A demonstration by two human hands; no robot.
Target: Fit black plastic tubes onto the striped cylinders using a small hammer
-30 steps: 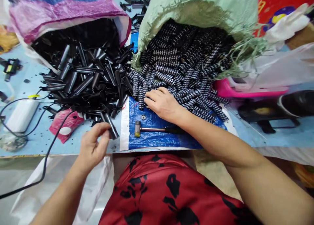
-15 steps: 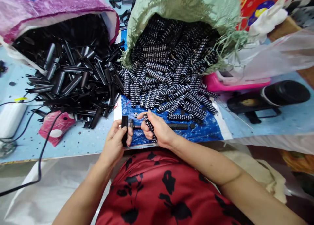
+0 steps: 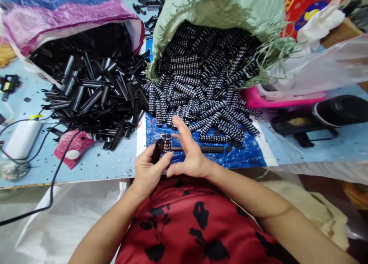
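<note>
My left hand (image 3: 146, 170) is closed around a smooth black plastic piece (image 3: 156, 150) and a black cylinder dotted with pale squares (image 3: 166, 143), held side by side and roughly upright. Just to the right, my right hand (image 3: 191, 156) has its fingers spread, with nothing gripped; its thumb is close to the lower end of the dotted cylinder. Behind the hands lies a tool with a black ribbed handle (image 3: 211, 149) and a thin metal shaft; its left end is hidden by the held pieces.
Smooth black pieces (image 3: 96, 97) spill from a purple-and-blue bag (image 3: 120, 10). Dotted cylinders (image 3: 195, 91) pour from a green woven sack (image 3: 163, 30) onto a blue sheet (image 3: 247, 152). A black bottle (image 3: 319, 118), pink tray (image 3: 287, 99), pink pouch (image 3: 73, 147) and cable (image 3: 53, 183) lie around.
The dotted cylinder has passed from my right hand to my left, beside the black piece. My right hand's fingers have spread apart. The view has shifted slightly.
</note>
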